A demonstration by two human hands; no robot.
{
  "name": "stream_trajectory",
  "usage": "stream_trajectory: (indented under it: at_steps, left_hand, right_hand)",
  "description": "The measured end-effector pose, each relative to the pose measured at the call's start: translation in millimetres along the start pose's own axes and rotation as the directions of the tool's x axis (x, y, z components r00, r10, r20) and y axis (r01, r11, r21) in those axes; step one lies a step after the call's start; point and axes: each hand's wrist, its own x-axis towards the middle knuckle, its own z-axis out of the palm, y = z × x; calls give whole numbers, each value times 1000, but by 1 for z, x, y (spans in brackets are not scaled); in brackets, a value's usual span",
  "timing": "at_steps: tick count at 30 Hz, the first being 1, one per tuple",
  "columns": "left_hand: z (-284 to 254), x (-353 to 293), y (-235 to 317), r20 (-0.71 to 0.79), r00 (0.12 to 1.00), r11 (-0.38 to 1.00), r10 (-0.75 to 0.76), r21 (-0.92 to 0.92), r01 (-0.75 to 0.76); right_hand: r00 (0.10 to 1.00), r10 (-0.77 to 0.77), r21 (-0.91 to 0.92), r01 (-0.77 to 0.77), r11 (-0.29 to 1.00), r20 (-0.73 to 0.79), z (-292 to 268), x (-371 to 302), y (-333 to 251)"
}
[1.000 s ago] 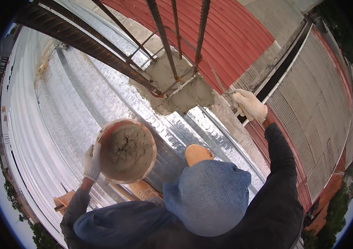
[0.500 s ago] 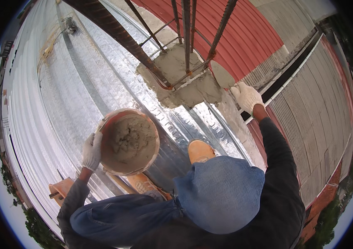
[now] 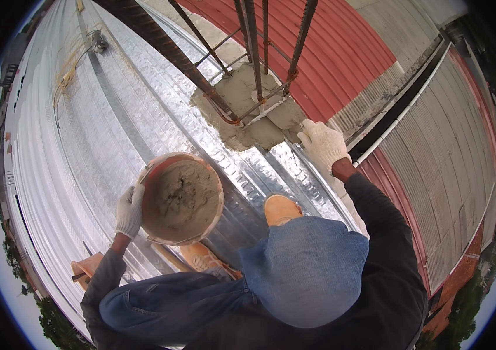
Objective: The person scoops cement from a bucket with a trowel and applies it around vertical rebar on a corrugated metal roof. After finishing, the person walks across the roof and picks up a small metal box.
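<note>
Head view: the left hand (image 3: pixel 129 211), in a white knit glove, grips the left rim of a round bucket (image 3: pixel 155 172). The bucket contains grey mortar (image 3: pixel 181 195) and is positioned over the ribbed metal roof (image 3: pixel 108 134); contact between its base and the roof cannot be determined. The right hand (image 3: pixel 322 144), also gloved, is closed around the handle of a trowel (image 3: pixel 287 115). The handle is mostly hidden by the fingers. The blade, similar in colour to its background, lies over the right side of the mortar patch (image 3: pixel 253 135). Rusted steel bars (image 3: pixel 166 55) rise from this patch and are joined by thinner cross ties. Red roof sheeting (image 3: pixel 341 64) adjoins beyond the patch. Two tan boots (image 3: pixel 281 210) stand below, the left one partly covered by the bucket.
</note>
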Motion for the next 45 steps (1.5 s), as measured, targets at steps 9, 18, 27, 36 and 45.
stream_trajectory:
  at_steps: [9, 18, 27, 36, 45]
  left_hand:
    - [6, -2, -10, 0, 1000, 991, 7, -134, -7]
    - [5, -2, -4, -4, 1000, 997, -28, -78, 28]
    - [4, 3, -13, 12, 1000, 991, 4, -131, -2]
    - [7, -3, 1, 7, 1000, 989, 15, -147, -14]
    - [0, 0, -6, 29, 1000, 996, 3, -92, 0]
  right_hand:
    - [988, -29, -118, 47, 992, 151, -8, 14, 18]
    - [968, 249, 75, -250, 965, 27, 5, -66, 16]
    - [987, 99, 86, -110, 990, 124, 10, -81, -10]
    - [977, 38, 329, -107, 938, 207, 39, -25, -16]
    - [974, -35, 282, -31, 959, 225, 15, -40, 6]
